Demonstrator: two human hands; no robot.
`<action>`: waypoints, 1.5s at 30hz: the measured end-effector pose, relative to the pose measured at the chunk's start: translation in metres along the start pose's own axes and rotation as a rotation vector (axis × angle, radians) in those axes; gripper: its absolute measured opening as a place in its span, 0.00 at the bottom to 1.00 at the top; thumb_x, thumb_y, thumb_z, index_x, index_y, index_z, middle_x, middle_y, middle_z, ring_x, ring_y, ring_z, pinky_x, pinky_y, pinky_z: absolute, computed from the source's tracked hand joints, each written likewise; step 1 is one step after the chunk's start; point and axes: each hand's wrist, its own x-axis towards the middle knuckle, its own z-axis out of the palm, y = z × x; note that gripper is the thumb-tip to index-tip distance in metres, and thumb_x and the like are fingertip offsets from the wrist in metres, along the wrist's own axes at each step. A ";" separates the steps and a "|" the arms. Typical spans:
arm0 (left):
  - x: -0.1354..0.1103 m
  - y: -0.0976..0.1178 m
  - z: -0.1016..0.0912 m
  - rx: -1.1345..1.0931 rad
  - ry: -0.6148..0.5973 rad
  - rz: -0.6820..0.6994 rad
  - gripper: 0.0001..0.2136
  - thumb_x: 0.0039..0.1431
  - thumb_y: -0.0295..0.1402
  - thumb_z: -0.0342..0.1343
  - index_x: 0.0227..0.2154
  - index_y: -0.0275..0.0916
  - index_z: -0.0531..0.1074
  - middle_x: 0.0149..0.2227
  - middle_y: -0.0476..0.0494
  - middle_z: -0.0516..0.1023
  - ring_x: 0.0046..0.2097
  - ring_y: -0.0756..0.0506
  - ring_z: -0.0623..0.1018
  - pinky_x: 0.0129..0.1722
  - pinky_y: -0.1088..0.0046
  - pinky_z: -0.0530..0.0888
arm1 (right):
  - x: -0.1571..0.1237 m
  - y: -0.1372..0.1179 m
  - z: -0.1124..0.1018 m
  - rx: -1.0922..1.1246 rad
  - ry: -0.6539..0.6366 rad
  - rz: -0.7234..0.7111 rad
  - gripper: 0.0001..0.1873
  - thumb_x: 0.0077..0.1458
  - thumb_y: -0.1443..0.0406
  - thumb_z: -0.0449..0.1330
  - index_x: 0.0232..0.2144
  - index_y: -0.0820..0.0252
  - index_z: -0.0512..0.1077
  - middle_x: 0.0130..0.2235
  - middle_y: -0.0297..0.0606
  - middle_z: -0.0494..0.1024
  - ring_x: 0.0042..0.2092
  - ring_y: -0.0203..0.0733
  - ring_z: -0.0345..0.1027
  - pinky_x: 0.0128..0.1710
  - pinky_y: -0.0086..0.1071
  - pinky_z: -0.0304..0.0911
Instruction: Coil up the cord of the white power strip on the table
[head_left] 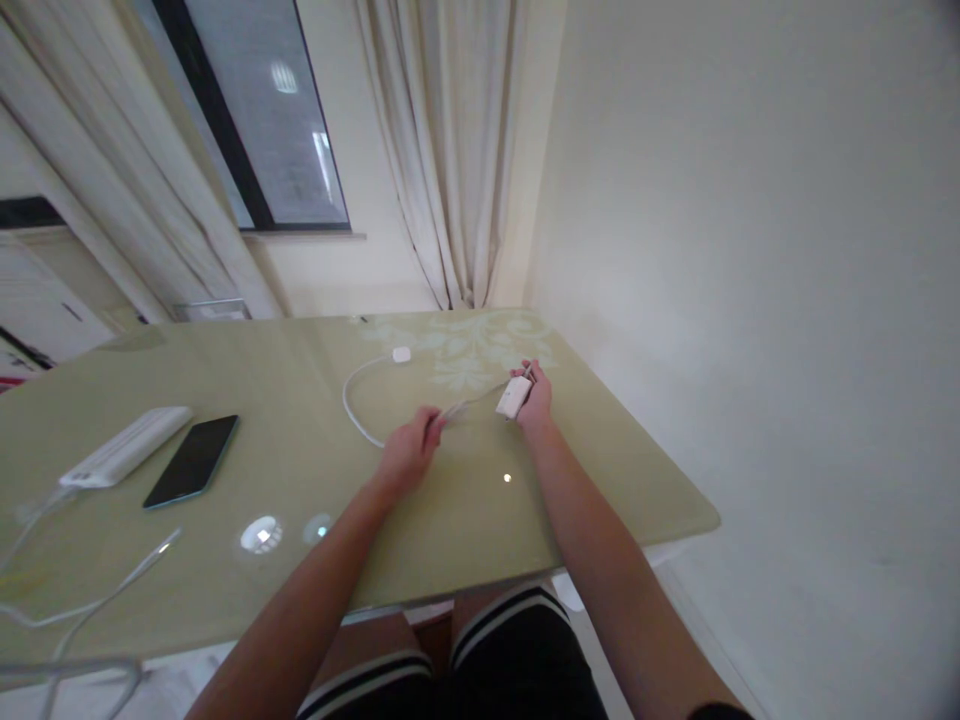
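My left hand (411, 450) is closed around a white cable (351, 412) above the table's middle. From that hand the cable curves back to a small white plug block (402, 355) lying on the tabletop. Another thin stretch of cable (486, 394) runs between my two hands, blurred near the left fingers. To the right, my right hand (537, 398) grips a white rectangular block that looks like a power adapter (514, 397), with its palm turned upward. A small dark or metallic part shows at the block's far end, too small to make out.
Left on the glossy green table (300, 380) lie a black-screened phone (193, 462), a long white power strip (127, 447) and a loose white cable (139, 572). A wall (750, 300) borders the table's right side. Curtains (450, 150) and a window stand behind.
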 end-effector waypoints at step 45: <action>0.004 -0.025 -0.046 -0.626 0.337 -0.329 0.25 0.61 0.56 0.57 0.28 0.36 0.77 0.17 0.52 0.63 0.19 0.53 0.62 0.18 0.77 0.58 | -0.053 0.038 0.015 -1.647 -0.840 -0.879 0.25 0.59 0.65 0.66 0.59 0.54 0.71 0.62 0.47 0.72 0.64 0.50 0.63 0.67 0.48 0.47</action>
